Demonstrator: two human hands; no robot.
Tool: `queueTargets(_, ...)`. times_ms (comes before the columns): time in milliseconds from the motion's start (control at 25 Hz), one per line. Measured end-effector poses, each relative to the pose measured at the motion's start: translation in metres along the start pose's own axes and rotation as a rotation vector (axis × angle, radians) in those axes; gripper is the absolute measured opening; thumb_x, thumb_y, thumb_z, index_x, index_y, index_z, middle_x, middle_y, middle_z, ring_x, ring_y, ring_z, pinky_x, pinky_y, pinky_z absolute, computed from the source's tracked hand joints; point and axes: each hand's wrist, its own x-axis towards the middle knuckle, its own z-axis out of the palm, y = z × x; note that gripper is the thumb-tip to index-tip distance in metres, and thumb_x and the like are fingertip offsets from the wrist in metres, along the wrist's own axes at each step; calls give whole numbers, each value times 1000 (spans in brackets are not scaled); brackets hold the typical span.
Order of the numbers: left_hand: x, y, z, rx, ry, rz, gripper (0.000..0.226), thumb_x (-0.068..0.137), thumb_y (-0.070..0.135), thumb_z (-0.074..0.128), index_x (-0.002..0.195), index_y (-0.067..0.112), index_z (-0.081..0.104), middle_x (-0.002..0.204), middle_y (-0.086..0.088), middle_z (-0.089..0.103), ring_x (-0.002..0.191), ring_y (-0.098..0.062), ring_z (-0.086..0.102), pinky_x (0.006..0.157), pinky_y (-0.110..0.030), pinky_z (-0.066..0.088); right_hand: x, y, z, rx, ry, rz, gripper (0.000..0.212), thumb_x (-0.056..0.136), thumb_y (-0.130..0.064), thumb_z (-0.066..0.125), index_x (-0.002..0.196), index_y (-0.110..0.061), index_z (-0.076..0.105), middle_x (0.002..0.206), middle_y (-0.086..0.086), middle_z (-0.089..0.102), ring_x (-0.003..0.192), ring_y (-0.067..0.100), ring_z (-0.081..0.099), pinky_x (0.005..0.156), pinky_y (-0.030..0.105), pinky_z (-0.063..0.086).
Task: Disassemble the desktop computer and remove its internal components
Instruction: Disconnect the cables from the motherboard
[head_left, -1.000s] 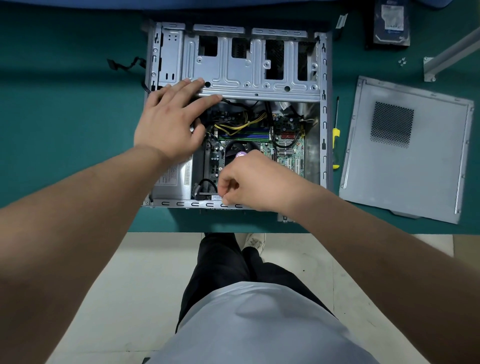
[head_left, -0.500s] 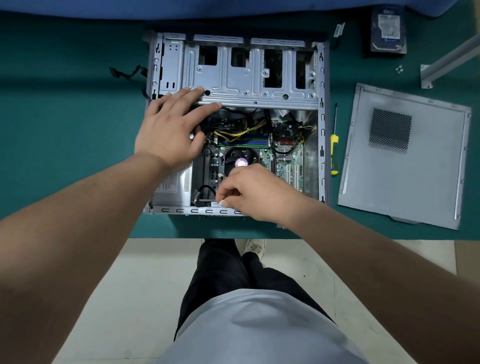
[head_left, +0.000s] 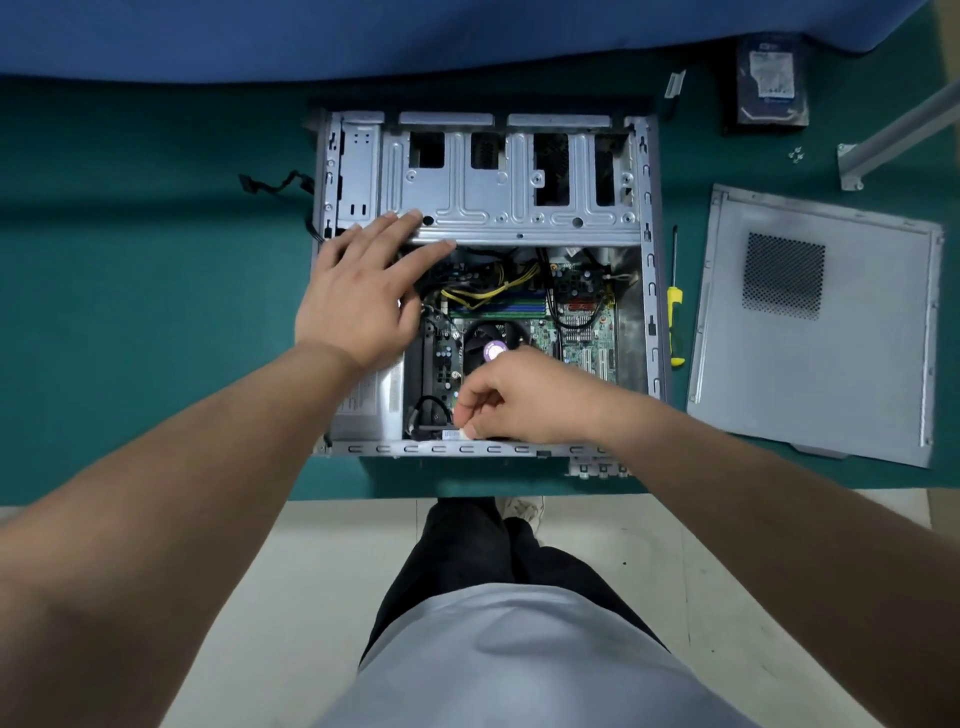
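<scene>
The open desktop case (head_left: 649, 270) lies on its side on the green mat, its motherboard (head_left: 582, 332), CPU fan (head_left: 493, 338) and yellow and black cables (head_left: 493, 288) exposed. My left hand (head_left: 363, 296) rests flat with straight fingers on the metal drive cage (head_left: 519, 208) and the power supply (head_left: 369, 405) at the case's left. My right hand (head_left: 519, 400) is curled at the case's near edge, its thumb and fingers pinching a small white connector (head_left: 457, 434) beside a black cable loop (head_left: 431, 410).
The removed side panel (head_left: 815, 322) lies to the right of the case. A yellow-handled screwdriver (head_left: 674, 306) lies between them. A hard drive (head_left: 772, 83), loose screws (head_left: 796, 155) and a grey metal bar (head_left: 893, 135) sit at the back right. The table edge is near my legs.
My right hand has slid from over the CPU fan toward the case's near edge and pinched the white connector. My left hand has stayed on the drive cage.
</scene>
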Motion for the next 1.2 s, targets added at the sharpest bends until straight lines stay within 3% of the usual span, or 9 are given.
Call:
queueTargets(360,0,-5,-6,-143,-9,-12,57,99,22,50,154,32,43,164,4,38,152,-18,31,123,-41,14,4,-1,-2,173,87,107,3,92,-37,73,89,-36,74,82,-19,71,75,-6,64,67,15,50)
queueTargets(480,7,-19,-10,-150,11,29,50,98,23,50,147,33,51,158,5,46,149,-20,36,119,-39,16,26,-5,-13,30,232,119,3,93,-30,71,92,-32,73,83,-18,69,77,-1,63,75,24,51)
queueTargets(560,9,-26,-10,-92,56,0,48,97,23,50,144,32,53,159,4,45,151,-22,33,119,-40,17,51,-10,-17,-150,315,107,15,94,-25,69,108,-24,72,101,-10,69,93,12,64,88,33,53)
queueTargets(640,9,-27,-7,-94,79,-47,48,96,22,50,143,30,55,160,3,43,152,-21,30,120,-40,16,79,-14,-19,-361,335,101,34,94,-25,69,127,-20,65,123,2,63,115,25,57,100,40,49)
queueTargets(720,11,-26,-3,-119,94,-60,48,95,20,50,142,29,57,159,4,45,152,-20,32,121,-40,17,105,-17,-20,-517,278,105,45,93,-26,70,136,-21,59,131,5,57,122,32,51,103,43,46)
queueTargets(880,14,-29,4,-99,113,-44,52,90,21,46,141,31,56,158,5,45,151,-18,32,120,-42,20,133,-12,-14,-705,110,124,35,95,-34,64,129,-25,64,122,6,58,118,36,51,98,44,43)
queueTargets(1120,15,-29,4,-69,124,-42,56,87,22,45,140,33,54,158,6,44,151,-17,30,119,-41,19,124,4,-26,-655,182,51,15,98,-32,56,107,-24,65,108,0,63,105,30,59,83,39,45)
queueTargets(1200,14,-29,5,-67,125,-42,56,86,21,45,140,33,54,158,6,45,151,-18,31,119,-42,20,123,5,-24,-712,200,58,16,98,-28,55,109,-23,66,107,1,65,104,31,61,80,38,46)
